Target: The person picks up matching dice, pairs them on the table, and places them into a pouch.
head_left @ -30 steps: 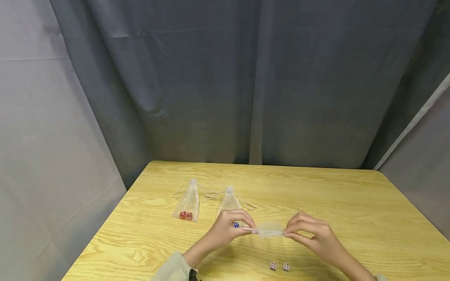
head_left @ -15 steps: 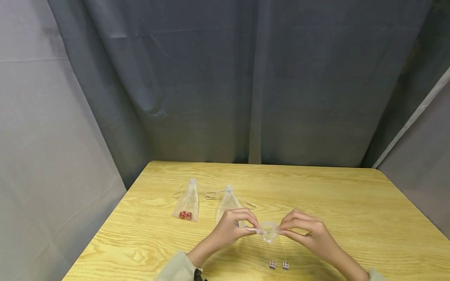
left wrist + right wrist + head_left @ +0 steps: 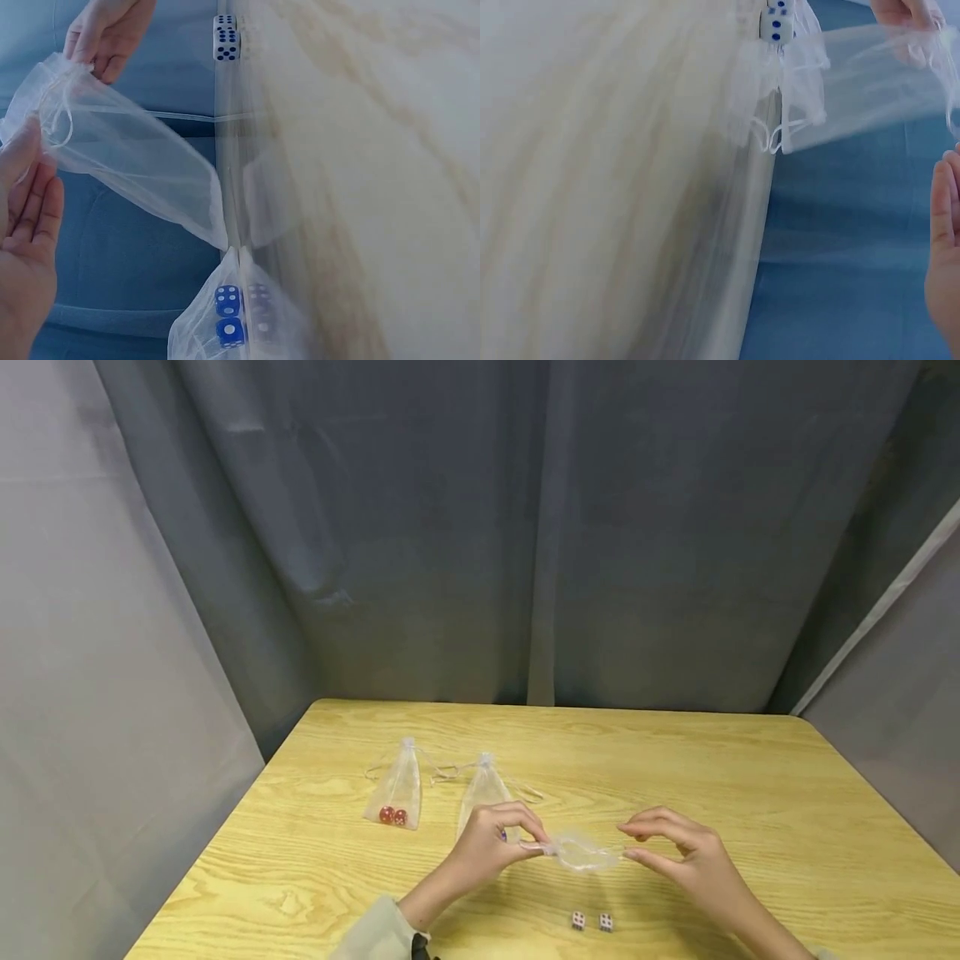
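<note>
A small sheer white drawstring bag [image 3: 585, 852] hangs between my hands, its mouth spread into a loop. My left hand [image 3: 483, 843] pinches the left side of its mouth between thumb and fingertips. At the other side, my right hand [image 3: 686, 856] has thumb and fingers spread apart, the thumb tip close to the bag's right edge; contact there is unclear. Two white dice [image 3: 592, 922] sit on the table in front. Behind my left hand lies a second sheer bag [image 3: 482, 789], with two blue dice [image 3: 229, 316] seen through it in the left wrist view.
Farther left, a third sheer bag [image 3: 405, 781] lies drawn closed with two red dice [image 3: 393, 816] inside. Its cords reach toward the second bag. The wood-grain table [image 3: 712, 768] ends at grey curtains [image 3: 420, 568].
The bag's mouth first went from flat to a rounded loop as my hands drew closer. My right hand has since moved right, its thumb and fingers parting.
</note>
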A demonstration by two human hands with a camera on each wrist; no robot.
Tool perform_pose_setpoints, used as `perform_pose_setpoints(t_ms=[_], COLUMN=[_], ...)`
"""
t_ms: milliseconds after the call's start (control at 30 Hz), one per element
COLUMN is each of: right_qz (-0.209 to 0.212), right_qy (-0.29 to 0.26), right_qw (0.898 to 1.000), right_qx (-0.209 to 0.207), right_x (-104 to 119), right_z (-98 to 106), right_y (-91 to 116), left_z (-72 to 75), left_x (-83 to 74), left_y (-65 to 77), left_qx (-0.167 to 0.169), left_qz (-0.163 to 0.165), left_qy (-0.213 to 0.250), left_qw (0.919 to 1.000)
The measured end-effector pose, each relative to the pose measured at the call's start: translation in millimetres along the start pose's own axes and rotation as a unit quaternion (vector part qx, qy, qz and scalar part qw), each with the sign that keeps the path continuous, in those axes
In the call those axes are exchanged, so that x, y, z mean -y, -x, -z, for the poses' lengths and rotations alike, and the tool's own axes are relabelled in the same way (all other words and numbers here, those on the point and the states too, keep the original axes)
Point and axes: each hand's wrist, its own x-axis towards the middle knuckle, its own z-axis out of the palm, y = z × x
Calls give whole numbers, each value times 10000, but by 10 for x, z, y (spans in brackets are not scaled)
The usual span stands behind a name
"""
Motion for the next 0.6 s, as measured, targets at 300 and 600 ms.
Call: perform_pose_setpoints(t_ms=[300, 600], right_qz=[391, 935], right_qy=[29, 103], right_qw=[9987, 9726], right_qx=[320, 2127], right_x=[-145, -88], right_z=[0, -92], right_y=[118, 115], left_z=[21, 5], left_x=[-12, -23], left_y=[-5, 4], left_qx=[-135, -179], left_qz=[-56, -78], left_qy=[-72, 31], left_qw=[9999, 9998])
